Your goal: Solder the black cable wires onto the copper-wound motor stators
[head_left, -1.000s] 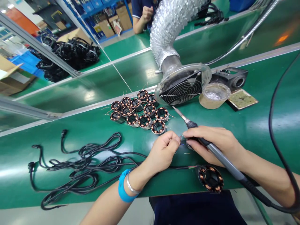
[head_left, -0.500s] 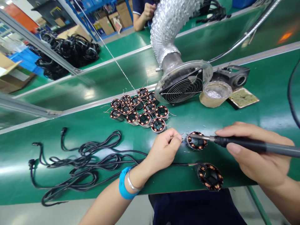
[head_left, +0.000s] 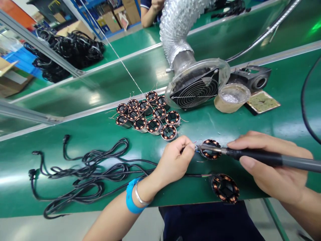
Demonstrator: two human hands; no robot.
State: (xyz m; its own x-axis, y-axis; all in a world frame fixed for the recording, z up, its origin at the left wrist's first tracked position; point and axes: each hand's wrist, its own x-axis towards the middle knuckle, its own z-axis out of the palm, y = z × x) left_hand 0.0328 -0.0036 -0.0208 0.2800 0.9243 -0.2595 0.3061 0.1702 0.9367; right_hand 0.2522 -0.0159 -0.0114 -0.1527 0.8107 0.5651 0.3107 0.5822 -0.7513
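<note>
My left hand (head_left: 178, 157) pinches thin wires at the left edge of a copper-wound ring (head_left: 211, 149) lying on the green bench. A soldering iron (head_left: 258, 156) is in my right hand (head_left: 273, 167), its metal tip crossing over the ring and reaching the wires by my left fingertips. Below them, near the bench's front edge, sits a second wound ring (head_left: 225, 188) with a black cable joined at its left. How the wires lie between my left fingers is hidden.
Several wound rings (head_left: 153, 126) stand at the centre back, beside a round fan (head_left: 197, 90) on a silver duct. Right of it are a tub (head_left: 232, 97) and a square pad (head_left: 262, 102). Coiled black cables (head_left: 100, 170) lie left. Across the bench is a person's arm (head_left: 149, 15).
The iron has shifted slightly left, so its tip now meets the wires beside my left fingertips. The camera view has moved a little. My left hand keeps its pinch.
</note>
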